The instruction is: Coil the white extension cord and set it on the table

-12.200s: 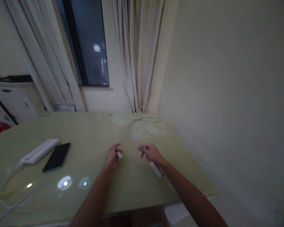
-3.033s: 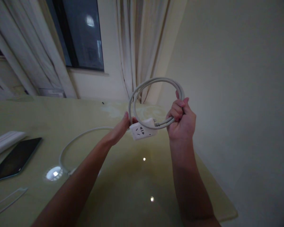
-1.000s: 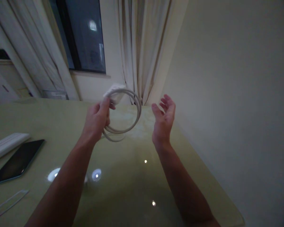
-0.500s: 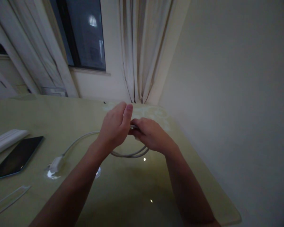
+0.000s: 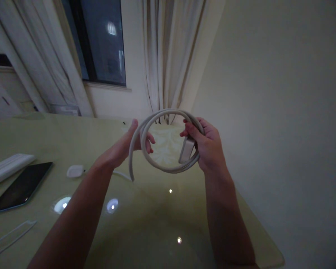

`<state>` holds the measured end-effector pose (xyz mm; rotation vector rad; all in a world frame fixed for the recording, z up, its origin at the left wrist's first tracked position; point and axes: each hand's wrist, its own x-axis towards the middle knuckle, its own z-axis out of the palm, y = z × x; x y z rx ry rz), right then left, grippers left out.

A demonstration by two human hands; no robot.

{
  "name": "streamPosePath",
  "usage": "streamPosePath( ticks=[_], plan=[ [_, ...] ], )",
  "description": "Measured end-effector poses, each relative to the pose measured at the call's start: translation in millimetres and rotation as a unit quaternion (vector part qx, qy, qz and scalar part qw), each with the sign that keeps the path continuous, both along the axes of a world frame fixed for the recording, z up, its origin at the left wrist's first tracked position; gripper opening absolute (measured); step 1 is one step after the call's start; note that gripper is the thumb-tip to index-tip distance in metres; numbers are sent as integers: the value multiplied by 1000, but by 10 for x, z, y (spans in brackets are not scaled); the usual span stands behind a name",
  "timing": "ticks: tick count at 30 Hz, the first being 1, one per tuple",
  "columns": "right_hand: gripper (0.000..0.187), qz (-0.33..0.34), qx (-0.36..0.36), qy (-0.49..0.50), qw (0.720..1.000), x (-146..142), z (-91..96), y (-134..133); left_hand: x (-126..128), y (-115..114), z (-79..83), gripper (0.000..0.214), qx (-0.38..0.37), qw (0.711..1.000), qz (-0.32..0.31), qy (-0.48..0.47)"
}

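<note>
A light grey cable [image 5: 168,171], wound into a round coil, is held up above the table. My right hand [image 5: 211,140] grips the coil's right side between thumb and fingers. Just inside the ring, by those fingers, hangs a pale rectangular block [image 5: 187,150], apparently the cable's end piece. My left hand [image 5: 123,144] is at the coil's left side, thumb raised and fingers apart, with the loops crossing in front of its fingers. From the coil a loose length runs down to the table, passing behind my left wrist towards a white plug [image 5: 75,171] lying there.
On the left lie a dark tablet [image 5: 21,186], a long white box [image 5: 9,168] and a thin white cord [image 5: 15,231]. The glossy table [image 5: 156,224] meets a wall [image 5: 282,130] on the right. Curtains [image 5: 170,56] and a window [image 5: 103,45] stand beyond.
The coil has been raised and turned to face me. My hands have moved apart, and the left one's fingers have spread. The plug has shifted up and slightly right on the table.
</note>
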<state>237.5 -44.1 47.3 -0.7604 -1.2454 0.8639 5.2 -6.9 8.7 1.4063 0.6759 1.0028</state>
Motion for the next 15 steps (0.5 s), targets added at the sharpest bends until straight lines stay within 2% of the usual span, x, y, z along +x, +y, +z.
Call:
streamPosePath(
  ticks=[4, 9, 12, 15],
  plan=[
    [26, -22, -2, 87, 996, 31, 21, 31, 107, -48, 15, 90, -25, 997, -71, -19],
    [20, -137, 44, 186, 972, 17, -91, 183, 278, -72, -23, 93, -21, 992, -95, -74],
    [18, -202, 83, 226, 949, 5, -166, 259, 427, -84, -127, 82, -2, 991, -95, -98],
    [18, -253, 114, 238, 931, -19, -225, 298, 616, -135, -236, 59, 34, 993, -61, -90]
  ],
)
